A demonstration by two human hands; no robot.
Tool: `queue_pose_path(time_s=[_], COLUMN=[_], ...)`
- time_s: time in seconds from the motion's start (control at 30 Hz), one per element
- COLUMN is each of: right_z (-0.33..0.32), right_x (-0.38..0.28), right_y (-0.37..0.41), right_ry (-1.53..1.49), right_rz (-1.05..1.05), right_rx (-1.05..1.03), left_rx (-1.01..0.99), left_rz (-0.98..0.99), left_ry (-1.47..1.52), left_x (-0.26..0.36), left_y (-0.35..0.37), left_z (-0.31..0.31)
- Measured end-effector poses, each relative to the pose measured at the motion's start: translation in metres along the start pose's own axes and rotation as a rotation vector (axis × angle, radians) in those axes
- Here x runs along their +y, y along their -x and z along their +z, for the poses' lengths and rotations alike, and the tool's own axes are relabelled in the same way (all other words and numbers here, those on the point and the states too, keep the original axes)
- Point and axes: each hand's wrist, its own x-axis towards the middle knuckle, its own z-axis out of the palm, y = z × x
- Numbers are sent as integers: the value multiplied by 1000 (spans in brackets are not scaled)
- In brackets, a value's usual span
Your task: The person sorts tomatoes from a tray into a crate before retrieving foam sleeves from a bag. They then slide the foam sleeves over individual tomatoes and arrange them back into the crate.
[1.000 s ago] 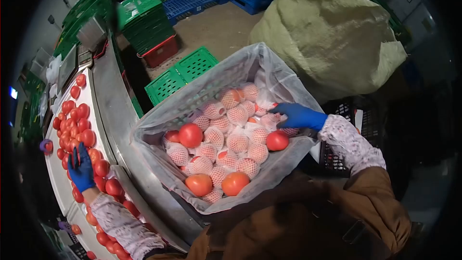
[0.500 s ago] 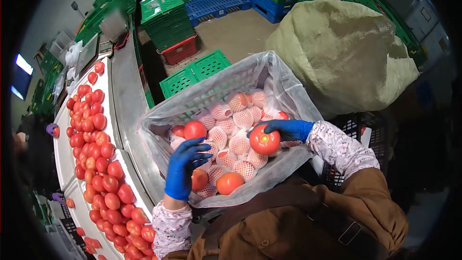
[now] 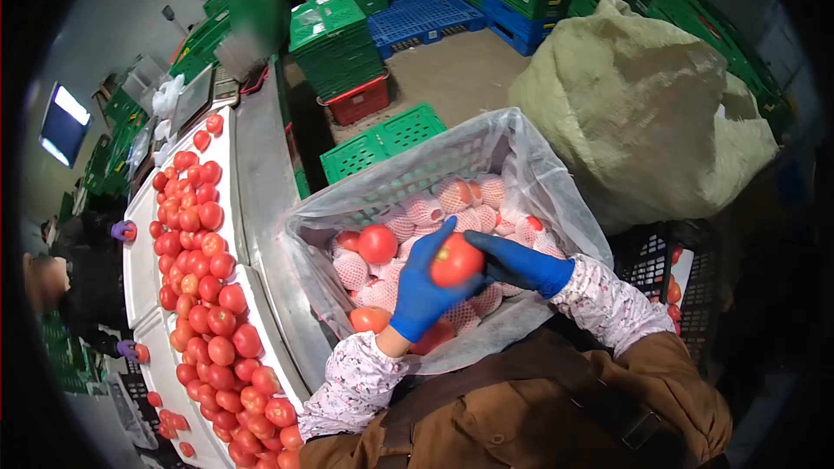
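A large red tomato (image 3: pixel 457 260) is held between my two blue-gloved hands above the lined crate (image 3: pixel 304 234). My left hand (image 3: pixel 424 291) wraps its left side and underside, fingers pointing up. On the right side, my right hand (image 3: pixel 526 264) touches the same tomato with fingers reaching over its edge. Beneath lie several tomatoes in pink foam nets (image 3: pixel 351 270). A bare tomato (image 3: pixel 378 244) rests at the left of the crate, and another bare one (image 3: pixel 370 320) sits near its front left corner.
Many loose tomatoes (image 3: pixel 221 350) cover the white-edged table at left. A co-worker's purple-gloved hands (image 3: pixel 127 350) hold tomatoes at the far left. A big pale sack (image 3: pixel 625 113) stands right, beside a black crate (image 3: pixel 643 265). Green crates (image 3: pixel 334 48) are stacked behind.
My left hand has moved right and now grips the tomato that my right hand alone was holding. The whole view has shifted, with the scene lying further right and slightly lower.
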Motion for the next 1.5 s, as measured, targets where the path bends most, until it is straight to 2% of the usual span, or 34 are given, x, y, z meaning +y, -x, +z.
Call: queue_pose_path(time_s=[0.03,0.07,0.1,0.13,0.17,0.23,0.3,0.43,0.57,0.63,0.7,0.73,0.77,0.8,0.87,0.9,1.0,1.1,1.17,1.33,1.4,1.43,1.5], right_z=[-1,0,4,9,5,-2,-3,6,32,40,50,61,62,67,76,81,74,56,48,38,33,29,19], right_x=[-8,-20,-30,-32,-29,-21,-9,26,33,38,35,25,23,15,15,8,-1,-6,-6,-16,-19,-18,-12], right_y=[3,8,13,15,10,-1,-15,-38,-48,-52,-57,-58,-66,-68,-67,-63,-40,-19,-7,29,45,50,59], right_ry=[4,160,317,459,559,569,657,1159,1155,1114,967,867,844,835,846,977,967,894,508,481,320,316,819], right_rz=[4,54,104,-53,-115,-156,-136,-230,-220,-219,-379,-372,-551,-597,-605,-675,-644,-666,-589,-581,-531,-555,-879], right_rx=[-20,-78,-136,-98,-23,22,-43,-177,-329,-272,-9,63,46,-2,26,18,130,123,149,177,100,139,262], left_rx=[18,70,94,62,27,37,45,114,146,223,229,235,231,245,149,89,-65,-162,-113,-208,-241,-286,-336], left_rz=[-184,-342,-473,-517,-558,-579,-597,-551,-444,-457,-476,-475,-480,-502,-555,-580,-644,-709,-648,-698,-742,-754,-731], left_ry=[375,910,1092,1230,1371,1400,1433,1526,1589,1506,1459,1454,1450,1383,1361,1332,1312,1259,1096,1055,1101,1087,1082], left_x=[-7,-7,-3,-8,-16,-25,-29,-27,-20,-21,-22,-24,-26,-26,-11,-7,-5,7,14,22,16,19,29], left_y=[-2,-5,-4,-5,-6,-4,-2,2,12,12,17,19,18,17,15,13,5,-4,-7,-15,-15,-14,-13], left_z=[-9,-19,-33,-44,-52,-60,-67,-80,-113,-129,-136,-135,-131,-123,-105,-94,-61,-37,-17,7,16,21,34])
